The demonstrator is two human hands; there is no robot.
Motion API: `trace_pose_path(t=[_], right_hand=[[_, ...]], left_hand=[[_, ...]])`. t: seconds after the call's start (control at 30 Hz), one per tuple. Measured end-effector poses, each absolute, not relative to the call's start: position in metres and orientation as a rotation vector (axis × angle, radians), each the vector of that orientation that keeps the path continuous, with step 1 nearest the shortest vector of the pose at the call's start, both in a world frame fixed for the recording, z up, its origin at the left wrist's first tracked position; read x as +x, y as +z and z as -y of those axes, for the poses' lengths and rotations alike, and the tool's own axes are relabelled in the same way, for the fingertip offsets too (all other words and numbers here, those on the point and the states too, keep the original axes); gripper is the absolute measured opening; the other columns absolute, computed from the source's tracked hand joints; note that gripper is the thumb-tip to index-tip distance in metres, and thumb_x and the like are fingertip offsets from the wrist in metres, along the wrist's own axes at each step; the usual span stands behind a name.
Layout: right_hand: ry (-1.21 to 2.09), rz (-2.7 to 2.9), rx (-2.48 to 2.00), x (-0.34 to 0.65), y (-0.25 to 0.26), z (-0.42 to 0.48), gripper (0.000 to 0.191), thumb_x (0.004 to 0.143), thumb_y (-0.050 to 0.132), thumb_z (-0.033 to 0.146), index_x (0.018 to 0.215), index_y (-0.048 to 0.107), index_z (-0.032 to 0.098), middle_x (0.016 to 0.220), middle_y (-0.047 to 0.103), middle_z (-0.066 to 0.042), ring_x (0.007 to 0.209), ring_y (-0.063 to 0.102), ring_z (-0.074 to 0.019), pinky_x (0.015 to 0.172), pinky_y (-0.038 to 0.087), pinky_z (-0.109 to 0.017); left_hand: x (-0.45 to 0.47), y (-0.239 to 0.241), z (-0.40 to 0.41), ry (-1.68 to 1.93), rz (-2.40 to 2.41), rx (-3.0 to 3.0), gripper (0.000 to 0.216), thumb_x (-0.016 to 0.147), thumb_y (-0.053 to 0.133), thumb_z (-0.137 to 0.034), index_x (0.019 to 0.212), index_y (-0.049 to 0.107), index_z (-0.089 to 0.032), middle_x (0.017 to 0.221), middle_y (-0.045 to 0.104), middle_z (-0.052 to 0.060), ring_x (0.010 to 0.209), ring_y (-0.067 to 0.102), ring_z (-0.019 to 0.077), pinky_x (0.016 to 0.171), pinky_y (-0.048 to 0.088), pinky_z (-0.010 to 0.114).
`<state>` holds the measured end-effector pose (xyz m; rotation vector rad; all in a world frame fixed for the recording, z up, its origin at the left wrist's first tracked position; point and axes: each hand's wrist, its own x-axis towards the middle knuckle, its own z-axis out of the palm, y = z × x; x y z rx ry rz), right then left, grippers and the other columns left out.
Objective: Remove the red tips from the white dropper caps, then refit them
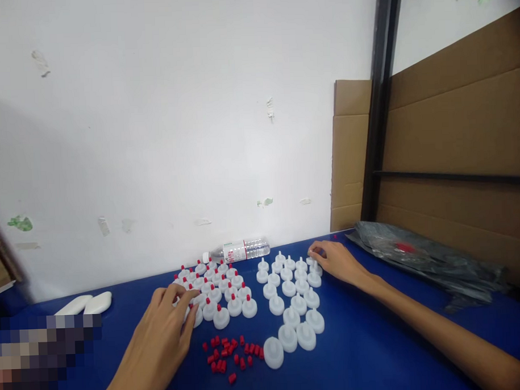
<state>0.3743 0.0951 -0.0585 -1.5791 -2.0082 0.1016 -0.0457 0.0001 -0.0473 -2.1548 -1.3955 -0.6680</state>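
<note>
My left hand (168,317) is at the near left corner of a group of white nozzle caps with red tips (220,317). Its fingers and thumb are curled round one white nozzle cap (198,316), which they partly hide. At the far right corner of a second group, white nozzle caps with bare spouts (302,285), my right hand (330,261) has thumb and fingertips pinched at the spout of one cap. Loose small red tip caps (225,351) lie scattered between my arms, in front of both groups.
A clear plastic bottle (247,249) lies on its side against the white wall. Two smooth white objects (98,303) rest at the left. Grey plastic bags (420,263) spread over the blue table's right side, below cardboard (458,137) and a dark post (378,100).
</note>
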Motion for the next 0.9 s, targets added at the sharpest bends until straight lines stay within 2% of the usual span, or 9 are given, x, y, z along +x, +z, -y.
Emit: trace_pose_path(t=[0.23,0.37,0.47,0.57,0.63,0.73,0.83,0.9], right_hand=[[0.176,1.992,-1.536,0.376,-0.055,-0.094,0.026,0.103,0.061,0.04,0.101,0.07,0.015,0.097,0.073,-0.004,0.091,0.07,-0.0193,0.088,0.056,-0.041],[0.24,1.999,-1.513,0.376,-0.057,-0.095,0.032,0.102,0.06,0.045,0.098,0.071,0.015,0.091,0.073,-0.002,0.083,0.071,-0.0177,0.084,0.057,-0.039],[0.265,1.967,-1.485,0.376,-0.058,-0.097,0.044,0.107,0.048,0.049,0.092,0.073,0.015,0.083,0.074,-0.002,0.074,0.071,-0.0174,0.076,0.057,-0.035],[0.19,1.891,-1.444,0.374,-0.052,-0.095,0.055,0.109,0.034,0.046,0.089,0.076,0.017,0.086,0.077,-0.006,0.081,0.074,-0.0234,0.076,0.055,-0.036],[0.096,1.852,-1.378,0.369,-0.044,-0.087,0.053,0.109,0.033,0.044,0.091,0.075,0.017,0.094,0.078,-0.009,0.09,0.073,-0.0273,0.083,0.053,-0.04],[-0.012,1.872,-1.204,0.353,-0.029,-0.064,0.044,0.108,0.036,0.044,0.103,0.071,0.018,0.108,0.076,-0.01,0.101,0.07,-0.0269,0.092,0.05,-0.041],[-0.057,2.001,-0.99,0.328,-0.014,-0.029,0.034,0.104,0.049,0.046,0.119,0.067,0.022,0.119,0.073,-0.009,0.112,0.066,-0.0261,0.1,0.047,-0.044],[-0.112,2.214,-0.713,0.309,-0.008,-0.003,0.041,0.1,0.058,0.047,0.132,0.061,0.021,0.125,0.071,-0.011,0.118,0.064,-0.0266,0.109,0.041,-0.049]], left_hand=[[-0.046,-0.041,0.003,-0.532,1.684,-2.208,0.033,0.099,0.042,-0.03,0.101,0.074,-0.022,0.099,0.074,0.01,0.098,0.064,0.0295,0.067,0.053,0.033],[-0.042,-0.038,0.006,-0.497,1.716,-2.25,0.03,0.099,0.042,-0.029,0.098,0.071,-0.024,0.091,0.072,0.008,0.091,0.068,0.0278,0.061,0.049,0.03],[-0.04,-0.034,0.009,-0.447,1.787,-2.245,0.027,0.1,0.042,-0.029,0.093,0.067,-0.024,0.085,0.071,0.005,0.08,0.07,0.0256,0.061,0.047,0.029],[-0.038,-0.031,0.013,-0.505,1.817,-2.198,0.027,0.101,0.04,-0.033,0.087,0.061,-0.024,0.078,0.069,0.003,0.07,0.07,0.0237,0.06,0.047,0.03],[-0.036,-0.031,0.017,-0.646,1.718,-2.21,0.026,0.103,0.041,-0.037,0.087,0.058,-0.024,0.078,0.07,0.001,0.066,0.069,0.0208,0.059,0.049,0.028],[-0.027,-0.033,0.024,-0.962,1.329,-2.316,0.019,0.105,0.048,-0.039,0.1,0.059,-0.025,0.088,0.072,-0.001,0.069,0.071,0.0155,0.063,0.054,0.023],[-0.01,-0.034,0.033,-1.137,0.899,-2.421,0.011,0.106,0.052,-0.029,0.106,0.06,-0.023,0.091,0.073,0.0,0.082,0.073,0.0126,0.076,0.057,0.018],[0.001,-0.033,0.039,-1.115,0.731,-2.487,0.013,0.107,0.049,-0.022,0.102,0.062,-0.022,0.09,0.074,0.002,0.087,0.072,0.0121,0.079,0.057,0.017]])
